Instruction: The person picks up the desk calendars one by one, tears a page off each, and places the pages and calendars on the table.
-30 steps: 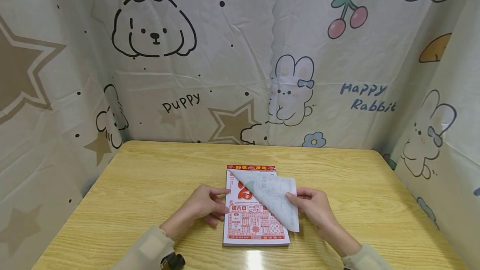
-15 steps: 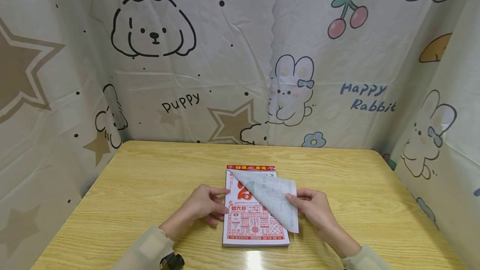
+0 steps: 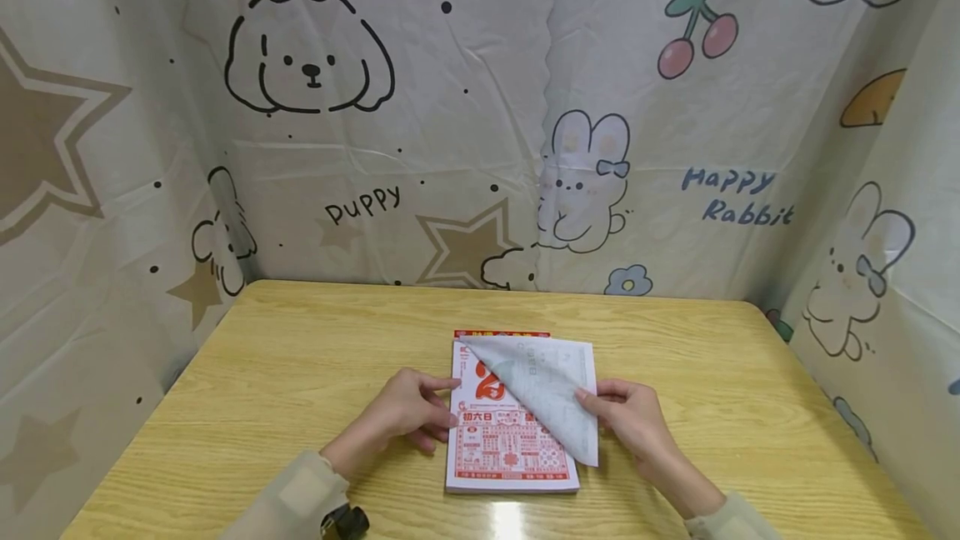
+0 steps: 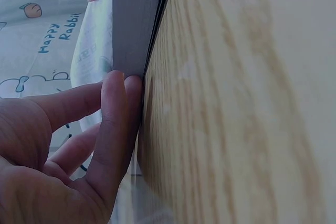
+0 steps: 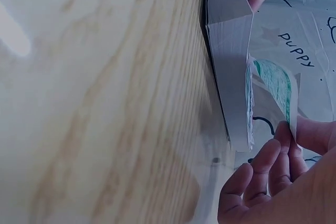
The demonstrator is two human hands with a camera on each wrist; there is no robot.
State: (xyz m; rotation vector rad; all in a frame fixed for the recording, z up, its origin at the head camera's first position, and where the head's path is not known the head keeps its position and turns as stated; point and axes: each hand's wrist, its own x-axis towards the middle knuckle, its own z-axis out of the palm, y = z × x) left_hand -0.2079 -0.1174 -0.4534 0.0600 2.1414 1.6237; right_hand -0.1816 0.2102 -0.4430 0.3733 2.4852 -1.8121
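While the right hand's grip point(image 3: 636, 422) pinches a sheet point(image 3: 551, 386), the left hand point(image 3: 405, 407), fingers parted, touches the calendar point(image 3: 511, 452); “初六日” point(image 3: 477, 417) shows.

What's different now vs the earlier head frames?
Far edge of the lifted sheet shifted away from the person, now covering part of the red header strip. No grip taken or released: right hand still pinches the sheet, left hand still touches the calendar pad.

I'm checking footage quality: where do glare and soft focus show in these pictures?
Head view: bright glare on the wooden tabletop below the tear-off calendar; right wrist view: white glare at the left edge, tabletop there soft; left wrist view: dim, bluish, the tabletop blurred toward the right.
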